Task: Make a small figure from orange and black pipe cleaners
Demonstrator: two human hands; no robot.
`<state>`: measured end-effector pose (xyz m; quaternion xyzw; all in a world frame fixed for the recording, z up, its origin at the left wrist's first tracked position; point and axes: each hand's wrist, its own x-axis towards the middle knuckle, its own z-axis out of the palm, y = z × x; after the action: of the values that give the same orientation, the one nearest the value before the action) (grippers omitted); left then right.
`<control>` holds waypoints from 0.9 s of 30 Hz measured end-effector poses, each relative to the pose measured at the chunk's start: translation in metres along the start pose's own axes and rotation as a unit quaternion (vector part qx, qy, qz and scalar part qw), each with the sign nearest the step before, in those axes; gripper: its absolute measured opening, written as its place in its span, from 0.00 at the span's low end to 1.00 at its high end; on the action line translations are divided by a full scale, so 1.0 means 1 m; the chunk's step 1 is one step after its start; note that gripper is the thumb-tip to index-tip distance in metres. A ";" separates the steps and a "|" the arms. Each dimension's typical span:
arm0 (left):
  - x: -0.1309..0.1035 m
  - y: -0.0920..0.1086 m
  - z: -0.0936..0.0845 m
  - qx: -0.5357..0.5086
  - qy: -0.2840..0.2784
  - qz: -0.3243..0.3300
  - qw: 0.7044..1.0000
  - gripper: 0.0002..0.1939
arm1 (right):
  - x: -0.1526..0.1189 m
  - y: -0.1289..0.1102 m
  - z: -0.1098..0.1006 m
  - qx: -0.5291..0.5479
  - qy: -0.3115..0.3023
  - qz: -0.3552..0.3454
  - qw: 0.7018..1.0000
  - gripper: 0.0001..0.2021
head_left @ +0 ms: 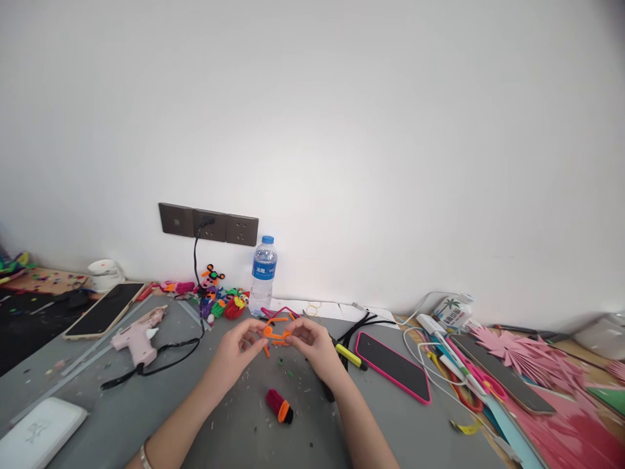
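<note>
Between my two hands is an orange pipe cleaner, bent and with a small coil at its left part. My left hand pinches its left side between thumb and fingers. The right side is pinched by my right hand. More orange pieces and a magenta pipe cleaner lie just behind the fingers. Below the hands, on the grey table mat, rests a small dark-red, orange and black pipe-cleaner piece.
A water bottle stands against the wall beside colourful pipe-cleaner figures. Left are a pink glue gun with its cord, a phone and a white box. Right lie a pink-cased phone, a yellow cutter, cables and pink paper.
</note>
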<state>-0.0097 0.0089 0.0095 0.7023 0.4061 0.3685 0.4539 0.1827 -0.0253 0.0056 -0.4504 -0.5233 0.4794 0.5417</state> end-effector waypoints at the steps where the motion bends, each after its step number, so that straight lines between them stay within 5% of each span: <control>1: 0.000 0.001 0.000 -0.009 0.004 -0.004 1.000 0.12 | 0.000 -0.001 0.001 0.004 -0.004 0.001 1.000 0.10; 27: -0.003 0.007 0.001 -0.060 0.019 0.015 0.998 0.10 | 0.001 0.008 0.010 0.004 0.001 0.007 1.000 0.12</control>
<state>-0.0087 0.0038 0.0153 0.6727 0.3813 0.4125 0.4816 0.1718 -0.0238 -0.0017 -0.4521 -0.5175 0.4854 0.5406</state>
